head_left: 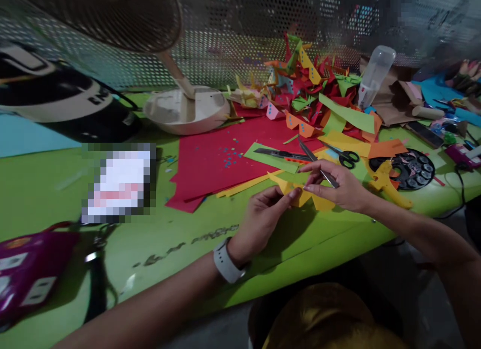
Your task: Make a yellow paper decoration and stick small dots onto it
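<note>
A folded yellow paper piece (299, 196) hangs just over the green table near its front edge. My left hand (263, 214), a pale watch strap on its wrist, pinches the paper between thumb and fingers. My right hand (340, 184) is closed around a slim, pointed metal tool (308, 149), possibly tweezers, whose point faces up and away. Its thumb and fingertip also meet the paper's upper edge. Behind the hands, a utility knife (278, 153) lies on a green paper strip (255, 152). Black-handled scissors (348, 158) rest on yellow paper to the right.
Red sheets (210, 158) with blue dots cover the middle of the green table (158, 259). Behind are a heap of folded coloured paper (319, 88), a clear bottle (377, 76) and a fan base (205, 121). A yellow glue gun (393, 189) and black round tray (421, 171) lie right.
</note>
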Motion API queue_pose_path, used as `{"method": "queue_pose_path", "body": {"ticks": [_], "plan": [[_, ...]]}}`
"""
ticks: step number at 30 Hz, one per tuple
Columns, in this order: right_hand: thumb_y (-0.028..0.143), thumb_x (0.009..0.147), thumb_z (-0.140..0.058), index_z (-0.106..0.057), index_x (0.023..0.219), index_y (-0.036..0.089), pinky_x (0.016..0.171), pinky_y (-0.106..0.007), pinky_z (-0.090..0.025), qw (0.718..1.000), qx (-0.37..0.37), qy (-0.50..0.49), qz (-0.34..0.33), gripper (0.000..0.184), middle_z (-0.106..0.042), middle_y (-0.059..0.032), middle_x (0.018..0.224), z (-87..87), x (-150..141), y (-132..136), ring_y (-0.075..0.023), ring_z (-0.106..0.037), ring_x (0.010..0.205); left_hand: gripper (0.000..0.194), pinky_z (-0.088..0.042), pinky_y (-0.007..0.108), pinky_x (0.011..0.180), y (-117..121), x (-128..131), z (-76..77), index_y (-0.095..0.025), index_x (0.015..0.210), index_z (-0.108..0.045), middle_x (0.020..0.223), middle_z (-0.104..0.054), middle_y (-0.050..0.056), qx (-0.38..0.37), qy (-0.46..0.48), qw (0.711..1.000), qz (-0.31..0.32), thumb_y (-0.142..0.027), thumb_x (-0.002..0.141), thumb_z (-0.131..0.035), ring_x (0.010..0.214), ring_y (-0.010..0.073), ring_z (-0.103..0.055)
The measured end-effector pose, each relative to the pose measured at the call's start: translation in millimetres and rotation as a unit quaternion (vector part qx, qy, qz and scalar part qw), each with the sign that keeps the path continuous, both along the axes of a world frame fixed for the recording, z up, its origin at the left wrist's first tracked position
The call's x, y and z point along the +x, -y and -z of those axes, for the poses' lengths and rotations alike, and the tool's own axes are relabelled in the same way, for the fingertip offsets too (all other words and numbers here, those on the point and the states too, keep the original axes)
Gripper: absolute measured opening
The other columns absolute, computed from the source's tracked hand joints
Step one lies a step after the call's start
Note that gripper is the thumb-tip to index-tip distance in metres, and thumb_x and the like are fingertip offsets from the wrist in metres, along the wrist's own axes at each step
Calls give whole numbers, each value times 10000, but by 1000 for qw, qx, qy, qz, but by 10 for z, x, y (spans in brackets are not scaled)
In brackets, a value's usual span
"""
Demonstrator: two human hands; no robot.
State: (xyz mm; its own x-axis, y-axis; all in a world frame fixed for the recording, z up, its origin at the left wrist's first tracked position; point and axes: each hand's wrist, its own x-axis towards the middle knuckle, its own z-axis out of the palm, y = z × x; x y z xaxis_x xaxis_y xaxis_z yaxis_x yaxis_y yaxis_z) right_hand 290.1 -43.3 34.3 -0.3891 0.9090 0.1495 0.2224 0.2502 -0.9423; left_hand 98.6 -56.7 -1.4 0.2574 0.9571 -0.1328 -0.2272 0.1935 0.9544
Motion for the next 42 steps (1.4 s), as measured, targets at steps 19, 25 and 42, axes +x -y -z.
{"method": "queue_pose_path", "body": {"ticks": [19, 25, 42], "plan": [[301, 840, -680, -604, 1122, 180, 751, -290, -523, 1000, -17, -20, -2, 316, -617, 0, 829, 81, 9, 122, -129, -607, 787, 366, -431, 185, 553, -3, 8, -53, -177, 575, -660, 578, -621, -27, -18, -29, 996, -84, -469, 586, -881, 573, 93, -521], [271, 843, -676, -644, 1065, 178, 743, -269, -510, 999, 23, -24, 25, 243, -600, 9, 813, 21, 82, 88, -119, -595, 788, 399, -457, 203, 564, -5, 6, -84, -193, 689, -699, 647, -652, -32, -18, 24, 998, -53, -536, 574, -865, 574, 94, -548], [455, 1004, -414, -559, 1336, 252, 706, -297, -543, 972, 151, 158, 85, 415, -722, -31, 877, -99, 331, -13, -150, -687, 760, 292, -403, 192, 502, 56, -165, -396, -177, 704, -684, 649, -654, -9, -37, 0, 999, -11, -421, 659, -837, 586, 94, -572]]}}
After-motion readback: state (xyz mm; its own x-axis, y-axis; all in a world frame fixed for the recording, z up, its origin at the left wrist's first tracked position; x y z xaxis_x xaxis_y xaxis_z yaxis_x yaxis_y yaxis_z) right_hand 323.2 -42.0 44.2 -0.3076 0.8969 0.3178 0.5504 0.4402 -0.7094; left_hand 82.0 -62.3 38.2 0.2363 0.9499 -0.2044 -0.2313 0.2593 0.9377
